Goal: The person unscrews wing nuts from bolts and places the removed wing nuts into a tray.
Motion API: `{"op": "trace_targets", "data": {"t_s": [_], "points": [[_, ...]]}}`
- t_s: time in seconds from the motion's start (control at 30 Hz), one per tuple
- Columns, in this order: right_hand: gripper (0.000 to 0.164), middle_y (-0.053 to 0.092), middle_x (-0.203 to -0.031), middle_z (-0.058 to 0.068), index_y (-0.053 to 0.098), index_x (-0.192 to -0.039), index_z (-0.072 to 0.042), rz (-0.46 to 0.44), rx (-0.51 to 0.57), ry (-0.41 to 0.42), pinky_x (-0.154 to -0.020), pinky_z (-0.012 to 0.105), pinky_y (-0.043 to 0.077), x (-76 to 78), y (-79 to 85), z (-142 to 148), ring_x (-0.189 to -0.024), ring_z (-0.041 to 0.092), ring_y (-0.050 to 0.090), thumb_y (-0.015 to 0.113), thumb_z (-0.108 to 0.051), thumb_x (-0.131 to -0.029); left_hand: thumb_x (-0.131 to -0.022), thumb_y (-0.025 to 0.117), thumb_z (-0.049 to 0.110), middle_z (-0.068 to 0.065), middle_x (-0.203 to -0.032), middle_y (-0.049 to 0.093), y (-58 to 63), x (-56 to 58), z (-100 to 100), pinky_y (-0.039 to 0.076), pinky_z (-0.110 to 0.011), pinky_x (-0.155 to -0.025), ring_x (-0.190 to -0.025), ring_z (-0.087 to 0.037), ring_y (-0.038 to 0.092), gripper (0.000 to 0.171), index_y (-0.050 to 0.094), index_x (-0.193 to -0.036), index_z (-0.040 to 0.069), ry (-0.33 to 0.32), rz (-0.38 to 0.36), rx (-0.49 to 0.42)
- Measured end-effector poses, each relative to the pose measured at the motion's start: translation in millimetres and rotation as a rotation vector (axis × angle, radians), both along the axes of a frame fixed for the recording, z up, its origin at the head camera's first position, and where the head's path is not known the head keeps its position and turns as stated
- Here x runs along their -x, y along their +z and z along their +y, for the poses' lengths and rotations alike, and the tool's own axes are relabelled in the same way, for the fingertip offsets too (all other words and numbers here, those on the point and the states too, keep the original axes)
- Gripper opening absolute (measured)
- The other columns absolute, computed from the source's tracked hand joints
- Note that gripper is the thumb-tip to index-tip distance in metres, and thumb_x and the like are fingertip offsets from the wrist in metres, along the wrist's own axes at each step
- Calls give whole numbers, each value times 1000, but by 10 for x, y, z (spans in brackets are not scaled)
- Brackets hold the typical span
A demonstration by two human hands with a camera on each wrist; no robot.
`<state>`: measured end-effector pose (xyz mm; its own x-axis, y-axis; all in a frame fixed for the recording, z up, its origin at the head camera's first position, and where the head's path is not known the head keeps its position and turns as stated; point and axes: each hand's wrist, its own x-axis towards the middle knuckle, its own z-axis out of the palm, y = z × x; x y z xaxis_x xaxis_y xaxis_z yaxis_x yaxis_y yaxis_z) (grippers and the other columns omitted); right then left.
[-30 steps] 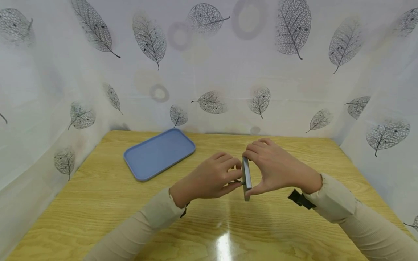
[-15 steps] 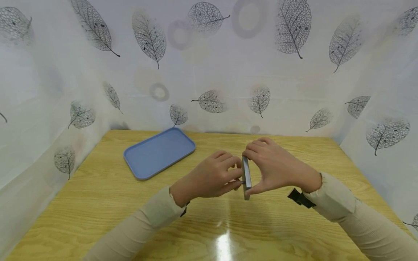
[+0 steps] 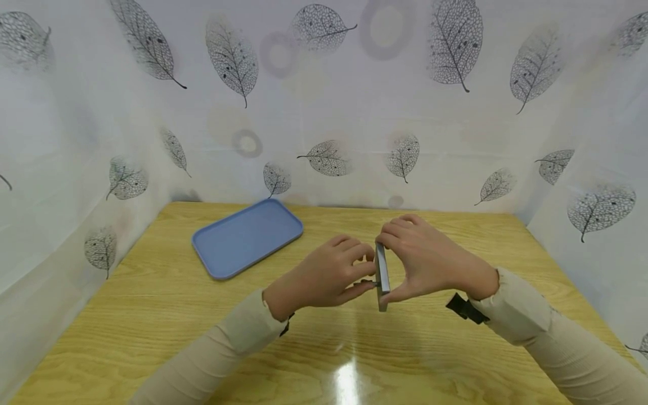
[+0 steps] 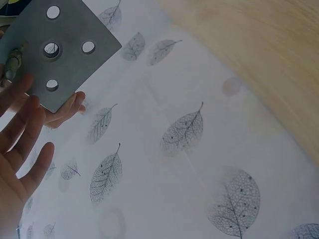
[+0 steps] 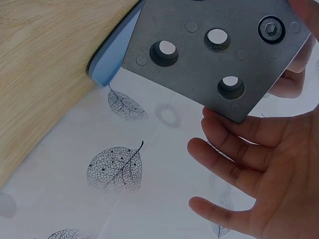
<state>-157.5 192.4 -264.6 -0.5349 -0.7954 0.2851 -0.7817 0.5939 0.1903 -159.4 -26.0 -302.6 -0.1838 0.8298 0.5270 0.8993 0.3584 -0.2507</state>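
Note:
A square grey metal plate (image 4: 70, 55) with several round holes stands on edge, above the table in the head view. My right hand (image 3: 430, 259) holds it by opposite edges, thumb below and fingers on top. A hex-socket bolt (image 5: 271, 30) sits in one corner hole, its head facing the right wrist camera. On the plate's other face, the bolt's end, with a small dull metal piece (image 4: 14, 63) on it, sticks out towards my left hand (image 3: 331, 273). The left thumb and index finger are around that small piece; the other left fingers are loosely bent near the plate.
A blue rectangular tray (image 3: 248, 239) lies at the back left of the wood-grain table (image 3: 152, 315). White curtain (image 3: 344, 112) printed with leaves encloses the table at the back and on both sides.
The left thumb and index finger shift slightly at the bolt's end, covering the small piece half a second ago and showing it again now. The plate and right hand stay still.

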Motion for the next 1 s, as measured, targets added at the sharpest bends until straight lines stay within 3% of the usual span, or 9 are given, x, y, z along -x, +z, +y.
{"op": "trace_targets", "data": {"t_s": [0.13, 0.33, 0.73, 1.0], "points": [[84, 63, -98, 3, 63, -101, -10, 3, 3, -1, -92, 44, 42, -5, -4, -1, -95, 22, 58, 70, -77, -51, -87, 66, 33, 2, -98, 61, 4, 7, -1, 47, -28, -86, -87, -12, 58, 16, 67, -96, 19, 27, 30, -22], [84, 63, -97, 3, 63, -99, -9, 0, 10, 4, -91, 43, 42, -5, -12, 0, -94, 22, 58, 70, -77, -52, -84, 69, 27, 4, -96, 62, -8, 14, 14, 47, -27, -86, -87, -12, 59, 13, 66, -94, 19, 2, 72, -47], [80, 62, -94, 2, 63, -98, -10, -1, 17, 14, -91, 43, 42, 1, -17, -3, -94, 21, 58, 69, -77, -54, -87, 62, 44, 3, -98, 59, -34, -6, -5, 45, -31, -90, -88, -12, 55, 27, 66, -99, 20, -21, -51, 35], [83, 63, -96, 2, 63, -99, -10, 6, 7, 5, -91, 43, 42, 7, -11, -3, -94, 21, 58, 70, -78, -52, -88, 64, 35, 3, -97, 60, -16, 19, 1, 46, -28, -87, -87, -12, 57, 18, 67, -97, 20, -3, -9, -16]]}}
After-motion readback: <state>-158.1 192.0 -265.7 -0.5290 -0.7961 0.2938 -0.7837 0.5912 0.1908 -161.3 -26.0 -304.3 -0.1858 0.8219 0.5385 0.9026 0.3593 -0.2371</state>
